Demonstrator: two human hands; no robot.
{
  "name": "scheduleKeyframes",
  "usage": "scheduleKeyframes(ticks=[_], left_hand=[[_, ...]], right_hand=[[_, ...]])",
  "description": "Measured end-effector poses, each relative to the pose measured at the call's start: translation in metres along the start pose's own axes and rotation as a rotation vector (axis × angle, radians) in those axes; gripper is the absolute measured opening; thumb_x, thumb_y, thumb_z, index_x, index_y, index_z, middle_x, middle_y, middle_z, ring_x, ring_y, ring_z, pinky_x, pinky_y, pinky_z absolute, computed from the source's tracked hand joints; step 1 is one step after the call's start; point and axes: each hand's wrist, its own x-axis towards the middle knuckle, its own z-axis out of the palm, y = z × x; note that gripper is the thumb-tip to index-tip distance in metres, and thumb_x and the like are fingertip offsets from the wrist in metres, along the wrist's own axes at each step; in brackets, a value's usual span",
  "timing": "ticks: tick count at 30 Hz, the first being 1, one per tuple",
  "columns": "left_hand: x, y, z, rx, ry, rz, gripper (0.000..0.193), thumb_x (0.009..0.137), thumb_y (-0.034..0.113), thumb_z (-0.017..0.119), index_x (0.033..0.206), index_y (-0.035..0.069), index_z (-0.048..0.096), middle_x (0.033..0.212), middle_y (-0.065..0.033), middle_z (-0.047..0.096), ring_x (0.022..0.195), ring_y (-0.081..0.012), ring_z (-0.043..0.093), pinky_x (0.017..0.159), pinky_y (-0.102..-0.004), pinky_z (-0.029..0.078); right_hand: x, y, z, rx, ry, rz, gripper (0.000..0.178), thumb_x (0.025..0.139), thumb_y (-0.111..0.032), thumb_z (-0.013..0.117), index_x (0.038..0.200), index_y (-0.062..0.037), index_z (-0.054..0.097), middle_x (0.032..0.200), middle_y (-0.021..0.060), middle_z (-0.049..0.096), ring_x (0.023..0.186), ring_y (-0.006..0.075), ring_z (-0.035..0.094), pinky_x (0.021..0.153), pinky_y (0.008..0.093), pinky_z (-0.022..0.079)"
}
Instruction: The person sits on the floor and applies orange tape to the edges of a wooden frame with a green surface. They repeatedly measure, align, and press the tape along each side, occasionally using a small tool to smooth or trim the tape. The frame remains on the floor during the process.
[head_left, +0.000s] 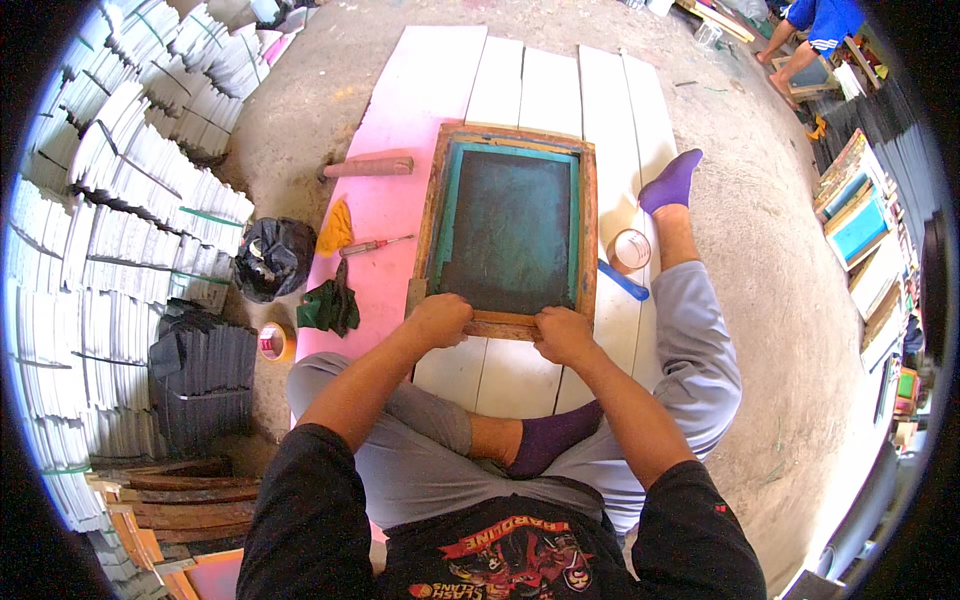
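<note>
Where the grey-trousered left leg (435, 415) is folded at 6 o'clock, a purple-socked foot (552, 440) is tucked crosswise. Just beyond, the near bar of a wooden frame (587, 235) is grasped by both hands — toward its 7 o'clock corner by the left hand (441, 320), toward its 5 o'clock corner by the right hand (566, 335). Both are clenched on the wood; how far the fingers are wrapped beneath cannot be told. White boards (610, 110) are spread under the frame, and a dark, teal-edged panel (510, 230) is enclosed by it. Around the frame, a blue strip-like tool (622, 280) is set at 4 o'clock, near a tape roll (628, 250) at 3. A dark green cloth (330, 306) is found at 8 o'clock, a screwdriver (362, 247) and a yellow cloth (335, 228) at 9, a brown rod (370, 167) at 10. Farther out at 9, a black plastic bag (285, 265) is backed by stacked pale bundles (125, 240). At 2 o'clock — farthest off — another person's bare legs (790, 65) are seen below blue shorts (825, 20).
</note>
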Motion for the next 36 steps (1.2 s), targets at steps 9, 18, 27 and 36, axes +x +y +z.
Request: scheduleKeyframes(ticks=[9,18,27,36], left_hand=[[0.026,0.026,0.029,-0.026,0.165,0.116,0.020,0.081,0.019,0.071,0.093,0.004,0.073,0.099,-0.0206,0.071,0.090,-0.0426,0.070,0.082,-0.0532,0.057],[0.005,-0.005,0.028,0.073,0.027,0.012,0.017,0.078,0.005,0.067,0.093,-0.001,0.072,0.102,-0.0204,0.070,0.100,-0.0382,0.069,0.088,-0.0459,0.057],[-0.009,-0.021,0.032,0.093,0.074,-0.071,0.015,0.077,-0.001,0.063,0.089,-0.002,0.072,0.102,-0.0231,0.070,0.100,-0.0387,0.069,0.087,-0.0459,0.057],[-0.029,-0.031,0.033,-0.014,0.205,0.026,0.024,0.081,0.013,0.072,0.101,0.000,0.070,0.108,-0.0169,0.069,0.109,-0.0359,0.064,0.091,-0.0451,0.055]], right_hand=[[0.015,-0.046,0.003,0.054,0.110,-0.087,0.025,0.083,-0.010,0.063,0.106,-0.0021,0.070,0.107,0.0179,0.068,0.107,0.0353,0.065,0.091,0.0480,0.055],[-0.008,-0.009,0.005,0.031,0.092,0.053,0.021,0.083,-0.013,0.065,0.099,-0.0005,0.069,0.107,0.0156,0.068,0.107,0.0335,0.066,0.089,0.0474,0.056],[-0.025,0.007,0.005,-0.042,0.093,0.020,0.022,0.079,-0.004,0.067,0.099,0.0006,0.071,0.112,0.0175,0.068,0.112,0.0339,0.065,0.094,0.0455,0.055],[-0.046,0.019,-0.014,0.180,0.180,-0.039,0.035,0.079,-0.015,0.076,0.111,-0.0032,0.068,0.111,0.0143,0.067,0.112,0.0332,0.063,0.096,0.0435,0.052]])
